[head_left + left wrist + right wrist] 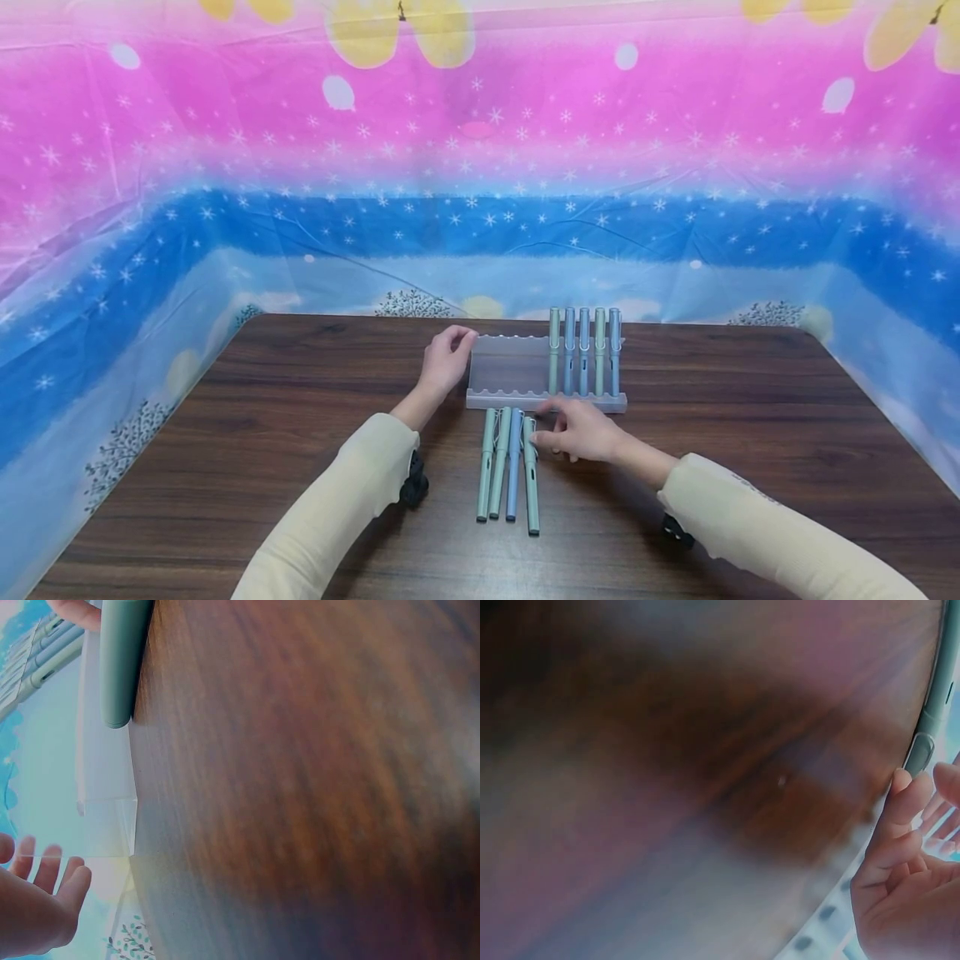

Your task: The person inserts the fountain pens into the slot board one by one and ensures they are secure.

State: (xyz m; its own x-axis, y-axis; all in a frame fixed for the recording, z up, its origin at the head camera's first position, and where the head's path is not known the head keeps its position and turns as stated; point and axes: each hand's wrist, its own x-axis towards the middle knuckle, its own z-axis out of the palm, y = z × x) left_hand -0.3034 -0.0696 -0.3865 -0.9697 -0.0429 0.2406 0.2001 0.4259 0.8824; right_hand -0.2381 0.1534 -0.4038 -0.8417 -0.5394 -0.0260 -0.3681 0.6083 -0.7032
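In the head view, a clear plastic pen rack [510, 365] stands on the table with several green and blue capped pens [584, 354] upright in its right part. My left hand [446, 360] holds the rack's upper left edge; in the left wrist view its fingers [48, 868] show through the clear panel. Before the rack lie two green pens [486, 467], a blue pen [513, 467] and a rightmost green pen [532, 483]. My right hand [583, 429] is at that last pen's cap, thumb beside the clip, index finger stretched toward the rack. Whether it touches the cap is unclear.
The dark wooden table [300, 433] extends around the rack to both sides. A pink and blue patterned cloth [480, 217] hangs behind and along its sides. Black straps [414, 482] circle both wrists.
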